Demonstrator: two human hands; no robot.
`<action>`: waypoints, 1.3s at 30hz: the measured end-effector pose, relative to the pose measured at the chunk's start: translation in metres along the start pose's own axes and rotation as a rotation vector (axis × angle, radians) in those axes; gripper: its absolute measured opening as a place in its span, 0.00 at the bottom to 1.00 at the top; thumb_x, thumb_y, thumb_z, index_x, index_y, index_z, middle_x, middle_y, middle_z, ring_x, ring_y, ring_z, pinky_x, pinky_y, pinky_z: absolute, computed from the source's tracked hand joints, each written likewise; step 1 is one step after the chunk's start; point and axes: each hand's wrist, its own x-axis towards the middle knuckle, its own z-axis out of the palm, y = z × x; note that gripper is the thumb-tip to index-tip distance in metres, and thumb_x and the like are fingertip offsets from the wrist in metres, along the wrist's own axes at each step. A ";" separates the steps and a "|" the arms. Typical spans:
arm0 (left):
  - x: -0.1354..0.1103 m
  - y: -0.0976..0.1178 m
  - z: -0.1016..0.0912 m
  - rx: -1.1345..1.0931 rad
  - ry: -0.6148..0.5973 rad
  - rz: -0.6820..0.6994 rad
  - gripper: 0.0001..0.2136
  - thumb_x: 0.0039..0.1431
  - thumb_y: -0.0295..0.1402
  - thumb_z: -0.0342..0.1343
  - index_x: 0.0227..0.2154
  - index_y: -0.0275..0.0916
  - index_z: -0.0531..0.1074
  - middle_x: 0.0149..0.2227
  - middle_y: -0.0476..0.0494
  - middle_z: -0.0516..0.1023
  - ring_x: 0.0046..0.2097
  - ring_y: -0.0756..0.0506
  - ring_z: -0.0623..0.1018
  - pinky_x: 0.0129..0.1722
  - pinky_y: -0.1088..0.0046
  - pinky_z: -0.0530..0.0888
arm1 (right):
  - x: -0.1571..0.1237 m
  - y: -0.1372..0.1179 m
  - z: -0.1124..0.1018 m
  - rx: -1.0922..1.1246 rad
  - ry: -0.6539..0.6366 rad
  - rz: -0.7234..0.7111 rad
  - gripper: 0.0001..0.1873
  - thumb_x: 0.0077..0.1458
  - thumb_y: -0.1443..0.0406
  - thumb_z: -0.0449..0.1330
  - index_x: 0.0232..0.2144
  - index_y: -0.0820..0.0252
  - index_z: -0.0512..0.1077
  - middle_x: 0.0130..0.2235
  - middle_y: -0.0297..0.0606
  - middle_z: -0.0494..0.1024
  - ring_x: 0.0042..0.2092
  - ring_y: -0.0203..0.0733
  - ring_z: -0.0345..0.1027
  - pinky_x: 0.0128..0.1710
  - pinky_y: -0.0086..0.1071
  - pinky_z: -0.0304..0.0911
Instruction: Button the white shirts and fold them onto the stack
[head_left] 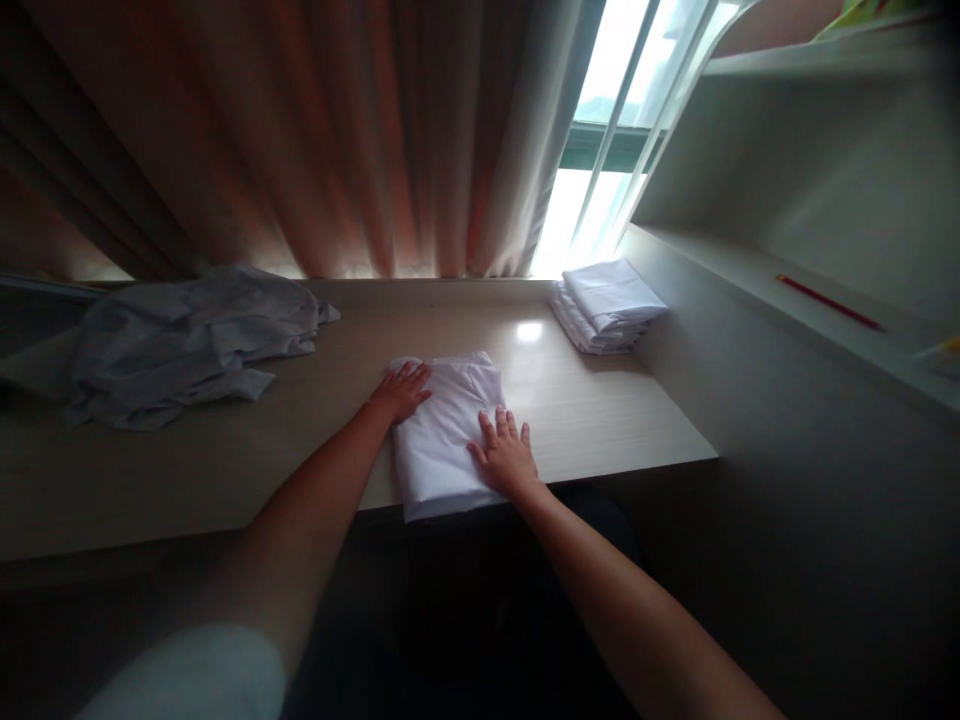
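A folded white cloth garment [442, 450] lies on the desk in front of me, its near end reaching slightly over the front edge. My left hand [405, 391] rests flat on its upper left side with the fingers spread. On the right side of the same garment lies my right hand [506, 452], palm down, fingers stretched out and apart. Neither hand grips anything. Whether the garment is a shirt or another piece, I cannot tell.
A crumpled heap of white clothes [187, 335] lies at the left of the desk [352, 330]. At the back right, folded white garments [609, 305] are stacked against a side panel. A red pencil [829, 302] lies on the shelf. Curtains [337, 140] hang behind the desk.
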 end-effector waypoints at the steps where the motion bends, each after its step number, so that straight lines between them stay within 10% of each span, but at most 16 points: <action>1: -0.002 0.007 -0.002 0.005 0.010 -0.009 0.29 0.69 0.41 0.38 0.70 0.38 0.49 0.72 0.40 0.46 0.72 0.33 0.44 0.67 0.45 0.46 | 0.001 0.000 -0.001 -0.002 -0.004 0.001 0.38 0.65 0.46 0.44 0.71 0.55 0.44 0.72 0.52 0.40 0.72 0.59 0.32 0.66 0.60 0.29; 9: -0.091 0.079 0.025 0.001 0.060 0.094 0.27 0.70 0.47 0.36 0.67 0.45 0.56 0.71 0.47 0.51 0.72 0.37 0.46 0.67 0.48 0.51 | 0.002 0.001 0.000 -0.045 -0.027 0.007 0.39 0.65 0.43 0.40 0.71 0.53 0.43 0.73 0.51 0.39 0.72 0.57 0.32 0.66 0.58 0.29; 15: -0.144 0.083 0.043 -0.003 0.144 0.117 0.27 0.70 0.46 0.36 0.69 0.45 0.51 0.71 0.47 0.50 0.72 0.40 0.47 0.69 0.52 0.48 | 0.002 0.002 0.002 -0.085 -0.049 0.013 0.39 0.65 0.43 0.40 0.71 0.52 0.42 0.73 0.50 0.37 0.72 0.58 0.32 0.66 0.59 0.30; 39: -0.096 0.056 0.040 -0.049 0.184 0.172 0.26 0.70 0.47 0.38 0.66 0.47 0.57 0.69 0.46 0.59 0.70 0.39 0.56 0.67 0.53 0.53 | 0.029 -0.005 0.003 -0.071 0.038 0.083 0.39 0.65 0.43 0.39 0.70 0.53 0.44 0.72 0.50 0.41 0.72 0.59 0.34 0.66 0.59 0.33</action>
